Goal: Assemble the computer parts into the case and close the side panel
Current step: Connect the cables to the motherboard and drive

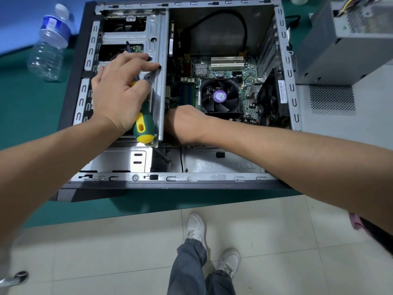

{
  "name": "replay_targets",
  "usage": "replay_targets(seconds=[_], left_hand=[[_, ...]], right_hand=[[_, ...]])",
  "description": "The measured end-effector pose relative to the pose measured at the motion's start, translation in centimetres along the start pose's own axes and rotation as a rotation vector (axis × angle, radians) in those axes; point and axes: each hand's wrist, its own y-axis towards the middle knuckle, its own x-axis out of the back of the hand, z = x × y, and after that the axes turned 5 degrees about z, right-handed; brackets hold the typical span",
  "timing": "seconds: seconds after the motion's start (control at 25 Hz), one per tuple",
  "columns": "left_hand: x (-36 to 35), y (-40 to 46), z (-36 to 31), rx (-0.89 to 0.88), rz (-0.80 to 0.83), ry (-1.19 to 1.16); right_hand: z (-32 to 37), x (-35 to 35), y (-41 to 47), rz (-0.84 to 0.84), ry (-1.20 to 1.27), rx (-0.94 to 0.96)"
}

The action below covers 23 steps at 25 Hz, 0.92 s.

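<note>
The left hand point(116, 93) lay on the metal drive cage point(156, 50), its grip closed round a green-and-yellow screwdriver point(144, 122) while the fingers reached over the cage's edge. The right hand point(185, 124) reached down beside the cage; whether its grip held anything could not be told. The open computer case point(212, 179) lay on the green table point(32, 107), motherboard fan point(220, 95) exposed, a power supply point(348, 39) and plastic bottle point(50, 47) alongside.
</note>
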Motion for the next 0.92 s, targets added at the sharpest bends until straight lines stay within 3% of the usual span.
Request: replay_targets(seconds=[0.56,0.92], left_hand=[[-0.08,0.21,0.24,-0.017,-0.002,-0.028],[-0.12,0.22,0.32,-0.021,-0.008,-0.022]], right_hand=[[-0.28,0.13,0.48,0.034,-0.011,0.107],[-0.05,-0.08,0.59,0.035,0.013,0.077]])
